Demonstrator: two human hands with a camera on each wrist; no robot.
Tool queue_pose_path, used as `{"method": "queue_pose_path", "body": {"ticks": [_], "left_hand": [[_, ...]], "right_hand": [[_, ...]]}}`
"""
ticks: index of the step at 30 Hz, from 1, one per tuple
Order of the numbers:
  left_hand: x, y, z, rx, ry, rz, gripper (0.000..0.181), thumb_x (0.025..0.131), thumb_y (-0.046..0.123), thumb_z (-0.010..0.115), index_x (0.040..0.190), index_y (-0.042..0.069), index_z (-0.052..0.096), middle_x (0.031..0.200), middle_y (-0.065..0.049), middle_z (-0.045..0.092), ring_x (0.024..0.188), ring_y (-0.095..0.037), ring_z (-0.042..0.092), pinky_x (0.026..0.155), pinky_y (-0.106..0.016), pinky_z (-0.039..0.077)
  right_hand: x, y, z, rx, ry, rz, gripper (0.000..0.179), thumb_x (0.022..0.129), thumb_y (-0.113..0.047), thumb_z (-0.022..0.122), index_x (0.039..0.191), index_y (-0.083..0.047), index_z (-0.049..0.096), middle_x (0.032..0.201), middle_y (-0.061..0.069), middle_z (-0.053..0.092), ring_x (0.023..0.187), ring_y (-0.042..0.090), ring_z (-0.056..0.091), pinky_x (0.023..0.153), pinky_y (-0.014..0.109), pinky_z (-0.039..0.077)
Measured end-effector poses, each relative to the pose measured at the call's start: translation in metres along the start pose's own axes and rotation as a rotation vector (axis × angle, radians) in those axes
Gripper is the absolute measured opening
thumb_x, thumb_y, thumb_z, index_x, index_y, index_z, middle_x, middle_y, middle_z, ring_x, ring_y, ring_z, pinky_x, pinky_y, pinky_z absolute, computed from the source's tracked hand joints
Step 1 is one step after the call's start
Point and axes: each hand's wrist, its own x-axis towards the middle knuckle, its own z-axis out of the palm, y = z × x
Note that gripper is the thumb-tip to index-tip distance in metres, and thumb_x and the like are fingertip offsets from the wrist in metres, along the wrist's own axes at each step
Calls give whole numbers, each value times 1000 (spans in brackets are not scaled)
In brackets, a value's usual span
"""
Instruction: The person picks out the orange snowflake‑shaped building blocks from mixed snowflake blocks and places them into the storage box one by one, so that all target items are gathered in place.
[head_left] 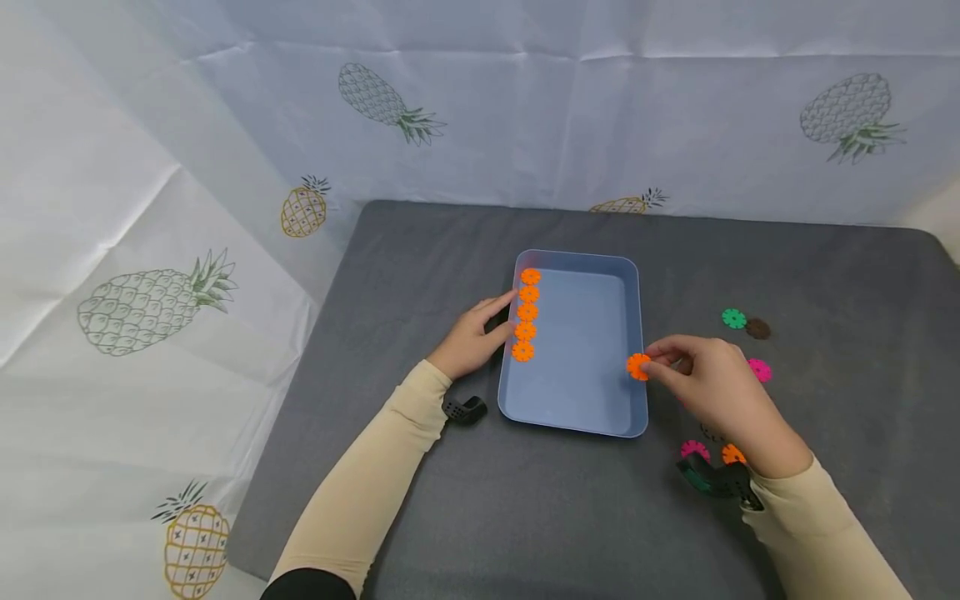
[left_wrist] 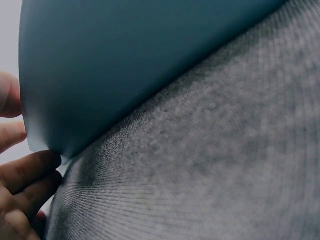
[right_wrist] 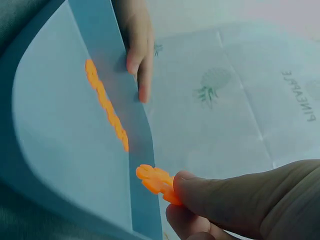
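Note:
A shallow blue tray (head_left: 581, 333) lies on the grey table. Along its left inner side runs a row of several orange notched plastic discs (head_left: 527, 312), set edge to edge. My right hand (head_left: 712, 379) pinches another orange notched disc (head_left: 637, 367) between thumb and fingers, over the tray's right rim in the head view. The same disc (right_wrist: 158, 181) shows tilted at the fingertips in the right wrist view. Against the tray's left rim rest the extended fingers of my left hand (head_left: 474, 335); the left wrist view shows them touching the tray's outer wall (left_wrist: 115, 60).
Right of the tray lie a green disc (head_left: 734, 318), a brown disc (head_left: 757, 328) and a pink disc (head_left: 760, 370). Nearer the front, another pink disc (head_left: 694, 450) and an orange one (head_left: 733, 454) lie partly behind the right wrist camera (head_left: 720, 480). A pineapple-print sheet (head_left: 525, 125) hangs behind.

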Motion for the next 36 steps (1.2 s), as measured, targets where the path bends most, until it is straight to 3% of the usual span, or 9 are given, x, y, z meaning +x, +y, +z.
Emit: {"method": "queue_pose_path", "body": {"ticks": [9,21,36], "left_hand": [[0,0,-1,5,-8,8,60,109,29,56,165,20,38,163,-9,45,152,-26,40,122,-49,35],[2,-3,0,13,-1,11,59,109,27,56,164,18,39,162,-9,46,151,-26,41,122,-48,35],[2,-4,0,19,8,28,58,109,24,56,164,17,40,161,-10,48,149,-26,44,121,-47,37]], "right_hand": [[20,-17,20,43,-57,-37,12,96,-9,73,106,-4,79,90,7,76,71,16,62,61,29,48],[44,-40,50,36,-113,-92,5,95,-12,75,94,-8,78,82,0,73,67,15,58,61,32,49],[66,-64,83,28,-223,-153,8,92,-12,77,85,-10,75,77,-2,70,66,14,58,62,30,48]]}}
